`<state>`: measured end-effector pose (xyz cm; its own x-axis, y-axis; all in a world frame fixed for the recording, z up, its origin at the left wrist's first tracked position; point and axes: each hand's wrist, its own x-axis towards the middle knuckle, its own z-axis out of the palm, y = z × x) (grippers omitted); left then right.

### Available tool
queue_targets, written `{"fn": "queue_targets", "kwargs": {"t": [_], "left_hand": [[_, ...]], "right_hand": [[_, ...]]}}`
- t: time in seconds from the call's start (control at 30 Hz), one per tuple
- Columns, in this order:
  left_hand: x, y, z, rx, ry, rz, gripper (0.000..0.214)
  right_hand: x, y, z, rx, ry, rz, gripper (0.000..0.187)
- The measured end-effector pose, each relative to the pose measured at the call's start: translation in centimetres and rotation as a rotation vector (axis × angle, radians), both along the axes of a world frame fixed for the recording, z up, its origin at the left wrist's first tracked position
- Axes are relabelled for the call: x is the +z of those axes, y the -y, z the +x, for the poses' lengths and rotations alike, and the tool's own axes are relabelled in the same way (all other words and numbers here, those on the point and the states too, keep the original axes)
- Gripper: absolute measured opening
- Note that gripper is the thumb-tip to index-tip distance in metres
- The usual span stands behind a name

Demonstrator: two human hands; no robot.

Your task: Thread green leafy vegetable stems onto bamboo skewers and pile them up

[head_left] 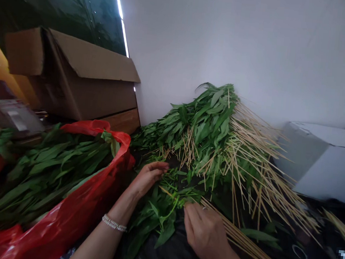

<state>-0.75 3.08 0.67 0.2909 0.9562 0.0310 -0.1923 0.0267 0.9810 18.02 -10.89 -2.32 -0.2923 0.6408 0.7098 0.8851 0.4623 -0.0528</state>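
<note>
My left hand (148,180), a beaded bracelet at its wrist, has its fingers stretched out over cut green stems, and nothing shows clearly in it. Closer to me, my right hand (204,231) is closed, with thumb and index finger pinched at the end of a green leafy stem (169,214). A row of thin wooden sticks (250,243) lies beside and partly behind the right hand. Loose leaves (143,219) are spread on dark cloth between the hands. Beyond them is a pile of leafy sprigs (211,115) with thin sticks (265,170) jutting out to the right.
On the left, a red plastic bag (58,220) holds many leafy stems (48,167). Behind it stands an open cardboard box (100,93). A white box (332,163) sits at the right by the pale wall (243,39). Black material (155,257) lies under my hands.
</note>
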Motion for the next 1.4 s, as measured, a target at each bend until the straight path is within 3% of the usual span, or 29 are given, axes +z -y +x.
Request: {"fn": "queue_targets", "kwargs": {"t": [0.07,0.13,0.33,0.43,0.67,0.87,1.0,1.13,1.27,1.4], "left_hand": [[-0.4,-0.5,0.1,0.111,-0.096,0.084,0.022],[-0.9,-0.7,0.4,0.133,-0.257,0.212,0.02],[-1.5,0.0,0.9,-0.023,-0.668,0.6,0.024],[-1.5,0.3,0.7,-0.073,-0.753,0.656,0.025],[-1.2,0.5,1.1,-0.017,-0.71,0.625,0.02],[-2.0,1.0,1.8,-0.012,-0.841,0.705,0.012],[-1.7,0.7,1.7,0.042,-0.705,0.64,0.01],[-0.6,0.5,1.4,0.132,-0.405,0.407,0.019],[-0.2,0.7,1.2,0.087,-0.23,0.208,0.032],[-0.5,0.8,1.3,0.035,-0.14,0.114,0.034]], "right_hand": [[0.2,0.4,-0.3,0.087,0.065,0.024,0.017],[0.3,0.6,-0.7,0.14,0.128,0.043,0.018],[-0.1,0.7,-0.9,0.139,0.182,0.051,0.02],[-0.1,0.8,-0.8,0.139,0.212,0.045,0.02],[0.3,0.8,-0.9,0.125,0.2,0.037,0.018],[0.2,0.6,-0.9,0.121,0.194,0.025,0.018],[0.4,0.7,-0.7,0.094,0.166,0.027,0.018],[0.5,0.3,-0.1,-0.003,0.059,0.034,0.02],[0.1,-0.5,0.7,-0.116,-0.015,-0.03,0.02],[-0.3,-0.9,1.2,-0.189,-0.042,-0.081,0.021]]}}
